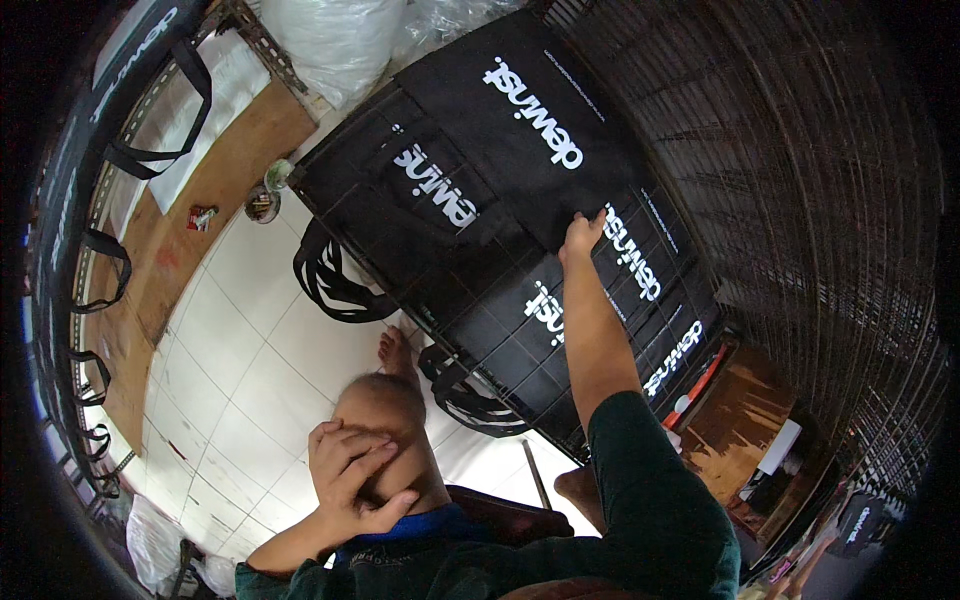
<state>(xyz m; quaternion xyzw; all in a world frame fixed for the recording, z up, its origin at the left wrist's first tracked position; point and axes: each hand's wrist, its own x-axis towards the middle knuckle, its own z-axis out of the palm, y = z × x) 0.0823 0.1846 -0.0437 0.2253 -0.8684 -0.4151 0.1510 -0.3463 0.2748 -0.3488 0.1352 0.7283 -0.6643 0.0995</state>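
Note:
Black fabric bags (560, 75) with white lettering lie spread flat over a wire-grid rack (440, 335). Out over the bags reaches my right arm, and my right hand (583, 236) is at the edge of one of them. Its fingers are curled down against the cloth; part of the grip is hidden. My left hand (350, 470) rests on my bent bare leg (385, 405) with its fingers spread, holding nothing. Looped black bag handles (335, 285) hang over the rack's near side, and more handles (465, 400) hang closer to me.
Dark wire-grid racks (820, 180) rise on the right. On the left, more black bags (65, 240) hang along a metal frame beside a brown board (165, 250). Clear plastic sacks (335, 45) stand at the back. A wooden stool or box (740, 400) is at the right.

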